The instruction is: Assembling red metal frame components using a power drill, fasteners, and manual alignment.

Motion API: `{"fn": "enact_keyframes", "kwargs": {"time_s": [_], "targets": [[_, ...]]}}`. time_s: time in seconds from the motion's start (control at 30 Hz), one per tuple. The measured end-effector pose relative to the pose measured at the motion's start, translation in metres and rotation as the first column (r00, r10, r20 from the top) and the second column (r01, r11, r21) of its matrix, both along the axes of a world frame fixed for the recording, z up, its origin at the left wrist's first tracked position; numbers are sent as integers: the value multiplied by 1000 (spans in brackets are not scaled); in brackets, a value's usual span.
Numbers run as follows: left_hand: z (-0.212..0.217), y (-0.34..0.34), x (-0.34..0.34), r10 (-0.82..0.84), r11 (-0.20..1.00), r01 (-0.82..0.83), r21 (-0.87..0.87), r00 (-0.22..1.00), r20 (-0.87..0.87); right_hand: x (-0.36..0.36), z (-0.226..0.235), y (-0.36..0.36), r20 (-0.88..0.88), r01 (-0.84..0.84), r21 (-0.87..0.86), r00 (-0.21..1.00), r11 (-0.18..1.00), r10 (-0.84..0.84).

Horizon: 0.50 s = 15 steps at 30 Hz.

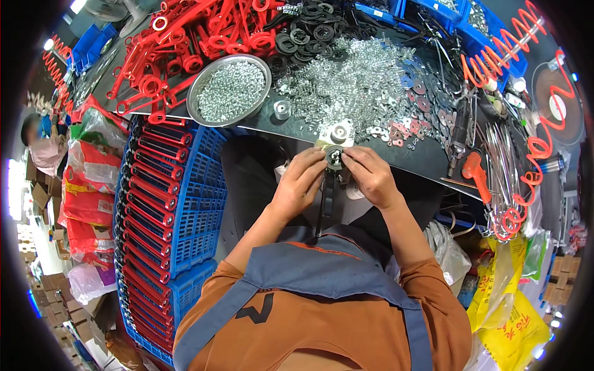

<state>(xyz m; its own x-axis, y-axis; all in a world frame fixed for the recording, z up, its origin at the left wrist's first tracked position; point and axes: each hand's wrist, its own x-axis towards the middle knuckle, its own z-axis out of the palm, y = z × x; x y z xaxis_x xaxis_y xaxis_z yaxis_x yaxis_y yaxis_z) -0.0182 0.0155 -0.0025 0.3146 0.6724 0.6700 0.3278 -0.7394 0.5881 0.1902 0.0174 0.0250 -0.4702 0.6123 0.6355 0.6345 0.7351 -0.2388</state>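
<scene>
At the front edge of the bench, my left hand and my right hand come together from either side. Their closed fingertips pinch a dark round tool head between them, with small metal parts showing in its middle. A black bar runs from below it toward my lap; whether the two are joined I cannot make out. Just beyond my fingertips sits a metal fixture with a round post. To its left stands a small metal cylinder.
A round metal bowl of small parts lies near a pile of red ring-ended handles. Loose springs and black rings cover the bench. Blue crates of red tools stand left; a power tool and coiled red hose are right.
</scene>
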Motion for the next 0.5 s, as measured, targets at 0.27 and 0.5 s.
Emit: {"fn": "enact_keyframes", "kwargs": {"time_s": [0.27,0.5], "targets": [[-10,7,5,45,993,-44,113,999,-9,-9,3,-6,34,74,36,997,997,-75],[-5,13,2,29,984,-16,177,997,-69,-16,1,-17,127,149,103,979,983,-162]]}}
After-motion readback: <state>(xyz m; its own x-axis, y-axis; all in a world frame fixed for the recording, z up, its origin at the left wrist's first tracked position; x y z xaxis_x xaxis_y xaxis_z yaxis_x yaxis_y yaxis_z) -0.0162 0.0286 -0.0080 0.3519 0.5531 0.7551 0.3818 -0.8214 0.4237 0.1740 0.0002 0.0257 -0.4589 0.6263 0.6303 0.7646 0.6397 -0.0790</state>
